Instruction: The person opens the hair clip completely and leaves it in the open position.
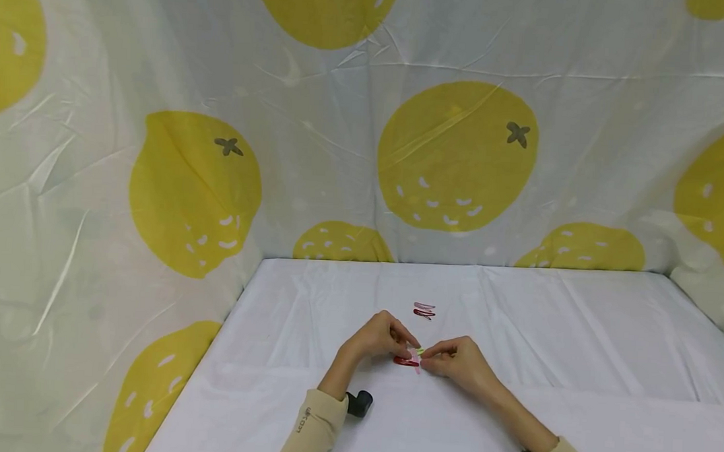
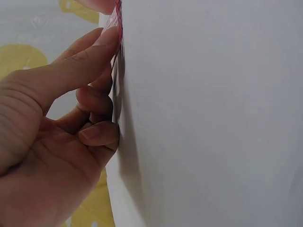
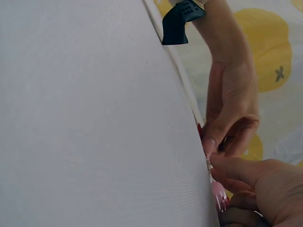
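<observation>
On the white table, both hands meet over a small cluster of hair clips. My left hand (image 1: 383,336) has thumb and fingers pinched at the cluster's left side, beside a red hair clip (image 1: 406,362). From the right, my right hand (image 1: 462,365) pinches at the edge of a pink hair clip (image 1: 415,356); a yellow-green one (image 1: 420,351) shows just behind. In the left wrist view, the left thumb (image 2: 90,61) presses near pink and red edges. A pink piece with white stripes (image 3: 219,195) lies by the right fingers in the right wrist view. Fingertips partly hide the clips.
Farther back on the table (image 1: 310,304) lie a pink hair clip (image 1: 424,305) and a dark red hair clip (image 1: 424,314), close together. A lemon-patterned sheet (image 1: 316,163) hangs behind and at the sides. Each wrist carries a black camera mount (image 1: 360,404).
</observation>
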Action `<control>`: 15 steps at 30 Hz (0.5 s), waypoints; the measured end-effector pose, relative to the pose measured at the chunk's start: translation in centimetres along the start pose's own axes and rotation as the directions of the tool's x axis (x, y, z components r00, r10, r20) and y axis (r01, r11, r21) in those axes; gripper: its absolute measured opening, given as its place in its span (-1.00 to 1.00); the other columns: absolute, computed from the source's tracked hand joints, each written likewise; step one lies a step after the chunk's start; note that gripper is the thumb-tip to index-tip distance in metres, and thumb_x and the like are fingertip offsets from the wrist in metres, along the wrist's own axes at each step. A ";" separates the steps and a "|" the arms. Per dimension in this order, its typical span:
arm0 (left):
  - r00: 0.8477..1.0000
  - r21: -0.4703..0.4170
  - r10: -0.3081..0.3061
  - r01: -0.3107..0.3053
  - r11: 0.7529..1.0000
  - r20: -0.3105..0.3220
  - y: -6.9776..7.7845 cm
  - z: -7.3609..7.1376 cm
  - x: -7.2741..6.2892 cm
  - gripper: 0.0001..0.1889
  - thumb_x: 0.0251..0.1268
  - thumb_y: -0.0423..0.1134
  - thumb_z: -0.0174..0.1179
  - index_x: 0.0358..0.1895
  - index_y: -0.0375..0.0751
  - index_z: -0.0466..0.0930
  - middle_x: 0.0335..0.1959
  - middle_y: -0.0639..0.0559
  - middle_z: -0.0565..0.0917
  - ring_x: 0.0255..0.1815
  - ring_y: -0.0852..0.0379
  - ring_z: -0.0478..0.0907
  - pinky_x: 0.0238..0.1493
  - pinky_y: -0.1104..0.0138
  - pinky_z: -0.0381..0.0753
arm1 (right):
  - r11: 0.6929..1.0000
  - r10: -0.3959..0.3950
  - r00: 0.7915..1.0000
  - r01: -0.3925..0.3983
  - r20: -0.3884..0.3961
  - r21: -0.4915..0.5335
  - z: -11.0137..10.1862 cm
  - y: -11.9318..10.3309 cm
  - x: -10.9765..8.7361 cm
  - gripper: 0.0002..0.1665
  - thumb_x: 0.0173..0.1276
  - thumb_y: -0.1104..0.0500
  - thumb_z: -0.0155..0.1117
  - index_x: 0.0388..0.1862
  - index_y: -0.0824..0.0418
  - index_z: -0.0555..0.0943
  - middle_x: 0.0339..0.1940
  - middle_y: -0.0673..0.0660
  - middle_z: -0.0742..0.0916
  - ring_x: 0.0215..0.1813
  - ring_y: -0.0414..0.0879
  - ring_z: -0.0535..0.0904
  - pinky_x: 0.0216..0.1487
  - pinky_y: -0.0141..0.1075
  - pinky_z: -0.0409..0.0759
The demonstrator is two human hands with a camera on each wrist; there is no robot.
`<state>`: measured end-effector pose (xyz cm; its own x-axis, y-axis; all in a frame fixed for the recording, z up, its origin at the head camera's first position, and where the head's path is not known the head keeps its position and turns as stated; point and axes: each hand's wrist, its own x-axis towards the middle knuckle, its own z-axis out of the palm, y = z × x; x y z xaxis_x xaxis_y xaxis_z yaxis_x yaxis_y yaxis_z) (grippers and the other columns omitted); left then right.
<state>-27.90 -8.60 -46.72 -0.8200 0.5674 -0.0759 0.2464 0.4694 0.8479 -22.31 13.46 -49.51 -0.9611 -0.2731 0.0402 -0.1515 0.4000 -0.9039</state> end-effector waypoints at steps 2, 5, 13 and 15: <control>1.000 0.000 0.006 -0.006 1.000 0.003 0.0 0.1 0.1 -0.79 0.05 -0.58 0.49 -0.21 -0.36 0.85 -0.48 -0.26 0.76 -0.56 0.29 0.49 -0.48 0.48 0.41 | 1.000 0.000 1.000 0.000 0.004 -0.014 0.1 0.0 0.0 -0.86 0.22 0.18 0.56 -0.27 0.21 0.85 -0.74 -0.12 0.39 -0.62 -0.36 0.21 -0.54 -0.49 0.20; 1.000 0.005 0.014 -0.014 1.000 0.004 -0.1 0.2 0.1 -0.79 0.05 -0.57 0.49 -0.21 -0.35 0.85 -0.44 -0.22 0.75 -0.54 0.29 0.51 -0.47 0.49 0.43 | 1.000 0.004 1.000 -0.004 -0.002 -0.028 0.1 0.1 0.0 -0.87 0.22 0.17 0.57 -0.28 0.19 0.85 -0.75 -0.13 0.38 -0.62 -0.36 0.20 -0.54 -0.50 0.18; 0.999 0.024 0.031 -0.032 0.999 0.007 -0.2 0.2 0.3 -0.81 0.06 -0.55 0.50 -0.23 -0.31 0.86 -0.40 -0.18 0.73 -0.48 0.28 0.53 -0.43 0.49 0.45 | 0.999 -0.014 1.000 0.014 -0.007 -0.040 0.1 0.1 0.0 -0.88 0.21 0.17 0.57 -0.29 0.18 0.85 -0.77 -0.14 0.36 -0.63 -0.36 0.17 -0.55 -0.49 0.16; 0.999 0.030 0.036 -0.036 0.999 0.007 -0.2 0.2 0.3 -0.82 0.06 -0.54 0.50 -0.24 -0.31 0.86 -0.39 -0.18 0.73 -0.48 0.28 0.54 -0.42 0.50 0.45 | 0.999 -0.004 1.000 0.004 -0.007 -0.035 0.2 0.1 0.0 -0.88 0.20 0.17 0.58 -0.29 0.17 0.85 -0.77 -0.13 0.35 -0.64 -0.35 0.16 -0.56 -0.49 0.15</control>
<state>-28.06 -8.37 -46.99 -0.8070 0.5885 -0.0489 0.2912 0.4687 0.8340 -22.24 13.37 -49.65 -0.9622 -0.2682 0.0470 -0.1631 0.4298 -0.8881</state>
